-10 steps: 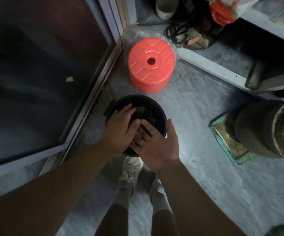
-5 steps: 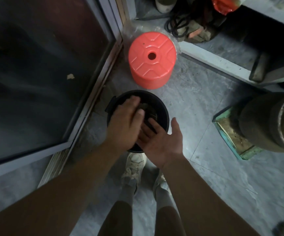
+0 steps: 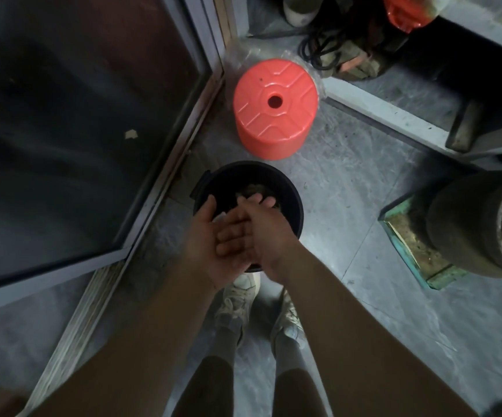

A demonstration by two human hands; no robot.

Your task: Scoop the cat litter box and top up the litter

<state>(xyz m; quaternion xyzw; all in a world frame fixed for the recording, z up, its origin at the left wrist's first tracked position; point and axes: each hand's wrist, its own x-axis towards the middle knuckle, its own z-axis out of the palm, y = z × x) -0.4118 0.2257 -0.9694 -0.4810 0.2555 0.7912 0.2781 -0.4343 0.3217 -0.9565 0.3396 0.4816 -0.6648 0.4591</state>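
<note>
A black bucket [image 3: 288, 200] with a side handle stands on the grey floor [image 3: 349, 182], directly under both hands, with some clumpy greyish matter [image 3: 254, 189] showing in its bottom just past the fingertips. The left hand [image 3: 213, 239] is held palm up over the near rim, fingers straight and relaxed; the right hand [image 3: 261, 227] lies across it, its flat fingers resting on the left hand's fingers, neither hand holding anything. Beyond the hands, just past the bucket's far rim, sits an upturned red plastic stool [image 3: 275, 106]. To the left of the left hand runs a dark glass sliding door [image 3: 78, 115] in its metal frame. Off to the right of the right hand a green tray [image 3: 415, 245] of sandy litter lies on the floor, partly covered by a large dull cylinder [image 3: 478, 227]. Below the wrists stand two pale sneakers [image 3: 237, 299].
</note>
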